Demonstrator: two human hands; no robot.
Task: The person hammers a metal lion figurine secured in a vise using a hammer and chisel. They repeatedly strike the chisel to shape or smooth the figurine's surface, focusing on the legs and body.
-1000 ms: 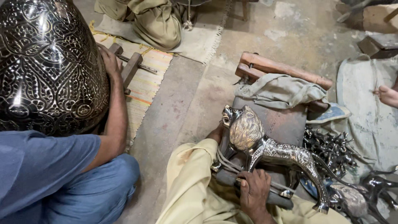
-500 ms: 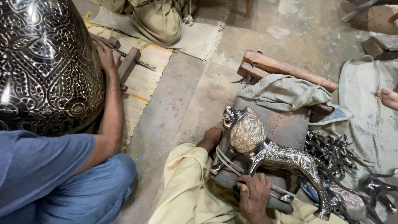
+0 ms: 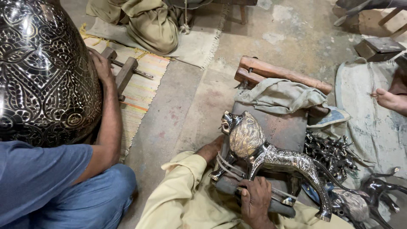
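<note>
A shiny engraved metal lion figure (image 3: 271, 157) stands on a dark padded block (image 3: 284, 127) in front of me, its head pointing left. My left hand (image 3: 212, 149) reaches in from a beige sleeve to the lion's chest, with its fingers hidden behind the figure. At the near edge of the block my right hand (image 3: 254, 199) is closed over the lion's foreleg and the pale straps (image 3: 229, 165) there.
A co-worker in a blue shirt (image 3: 38, 178) sits at my left with a hand (image 3: 99, 63) on a large engraved dark vase (image 3: 42, 72). Several small metal figures (image 3: 335, 152) lie to the right. A folded cloth (image 3: 280, 95), a wooden handle (image 3: 284, 72) and a striped mat (image 3: 140, 89) lie beyond.
My left hand has slid lower along the lion's front. The lion has tipped slightly and my right hand keeps its grip. The co-worker's hand stays on the vase.
</note>
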